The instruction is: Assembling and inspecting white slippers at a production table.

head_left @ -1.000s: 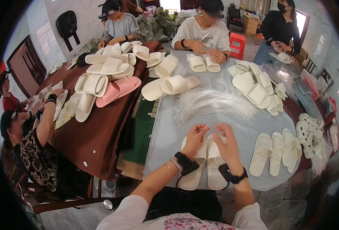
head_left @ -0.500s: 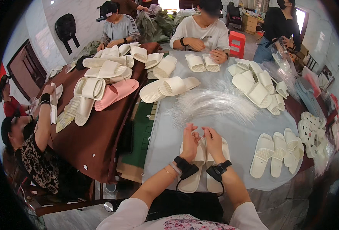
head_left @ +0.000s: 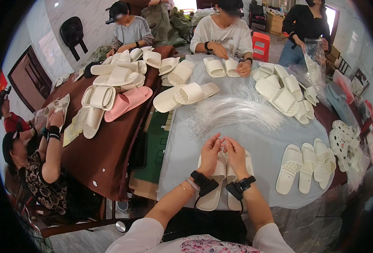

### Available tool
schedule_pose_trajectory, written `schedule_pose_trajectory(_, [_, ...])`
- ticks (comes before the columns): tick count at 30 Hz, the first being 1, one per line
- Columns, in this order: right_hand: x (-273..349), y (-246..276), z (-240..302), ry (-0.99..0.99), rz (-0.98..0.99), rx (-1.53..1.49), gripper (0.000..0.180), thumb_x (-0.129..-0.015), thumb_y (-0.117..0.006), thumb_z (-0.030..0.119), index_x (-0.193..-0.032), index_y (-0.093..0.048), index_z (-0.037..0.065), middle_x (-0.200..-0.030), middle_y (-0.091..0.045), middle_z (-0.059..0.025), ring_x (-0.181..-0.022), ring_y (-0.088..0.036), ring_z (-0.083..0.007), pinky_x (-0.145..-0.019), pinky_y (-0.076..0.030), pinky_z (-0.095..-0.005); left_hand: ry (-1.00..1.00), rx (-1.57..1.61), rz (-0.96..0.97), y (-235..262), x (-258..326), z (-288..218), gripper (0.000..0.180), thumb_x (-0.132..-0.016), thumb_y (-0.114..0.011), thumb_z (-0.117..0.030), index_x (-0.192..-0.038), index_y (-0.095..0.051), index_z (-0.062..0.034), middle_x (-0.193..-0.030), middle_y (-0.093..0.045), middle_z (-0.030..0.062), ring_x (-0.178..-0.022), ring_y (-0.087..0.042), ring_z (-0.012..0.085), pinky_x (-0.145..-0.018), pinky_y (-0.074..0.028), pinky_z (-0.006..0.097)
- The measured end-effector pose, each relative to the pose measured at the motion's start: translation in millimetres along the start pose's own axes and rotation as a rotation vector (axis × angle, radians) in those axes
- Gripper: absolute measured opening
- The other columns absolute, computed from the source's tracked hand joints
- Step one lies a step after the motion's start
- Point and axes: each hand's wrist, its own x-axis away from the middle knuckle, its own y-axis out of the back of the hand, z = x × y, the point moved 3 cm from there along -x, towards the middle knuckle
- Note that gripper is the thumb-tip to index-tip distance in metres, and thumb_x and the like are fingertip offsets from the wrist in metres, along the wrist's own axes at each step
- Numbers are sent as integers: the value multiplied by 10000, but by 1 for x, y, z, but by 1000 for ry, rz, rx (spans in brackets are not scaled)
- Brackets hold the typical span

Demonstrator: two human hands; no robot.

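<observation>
My left hand (head_left: 210, 157) and my right hand (head_left: 236, 157) meet fingertip to fingertip over the near edge of the table. Both are closed in a pinch; whatever is between the fingers is too small or thin to make out. Below them a pair of cream slide slippers lies side by side, the left slipper (head_left: 209, 199) and the right slipper (head_left: 249, 162) partly hidden by my hands and wrists. Just beyond my fingertips a curved bundle of thin clear strands (head_left: 241, 111) is spread on the pale grey table cover (head_left: 182, 164).
More cream slippers (head_left: 289, 168) lie to the right, with another heap (head_left: 279, 90) behind. A brown-covered table (head_left: 98, 164) at left carries piled cream slippers and a pink pair (head_left: 127, 103). Across from me a person handles slippers (head_left: 215, 67); other people work around the tables.
My hands have come closer together, and the left fingers have turned inward to meet the right. At left, a person's hands lowered a slipper; the person at far right lifted a clear bag.
</observation>
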Motion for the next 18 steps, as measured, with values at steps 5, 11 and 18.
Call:
schedule_pose_trajectory(5, [0,4,-1,-14,36,-41,219,-887,-490,143,-1019,-593,1,-689,-538,1,-608,-473,-64,-549,-372,-199,46,106,-21,3,1,-5,330,-900,-500,-170,-1185,-481,-5,-847,-535,-10,-654,-432,43,-616,-367,177])
schedule_pose_trajectory(11, [1,9,0,-70,-65,-90,208,-880,-505,150,-1008,-558,-5,-685,-533,-7,-628,-510,-73,-577,-398,-204,89,162,-61,-4,7,-15,311,-890,-526,-217,-1131,-529,-20,-663,-430,-57,-551,-356,19,-497,-283,164])
schedule_pose_trajectory(18, [0,7,-7,-61,-14,-81,164,-865,-529,149,-915,-541,-6,-741,-557,-28,-650,-533,-92,-604,-423,-214,123,159,19,-4,11,-18,259,-872,-555,-204,-1062,-564,-29,-611,-444,-62,-519,-363,15,-450,-270,177])
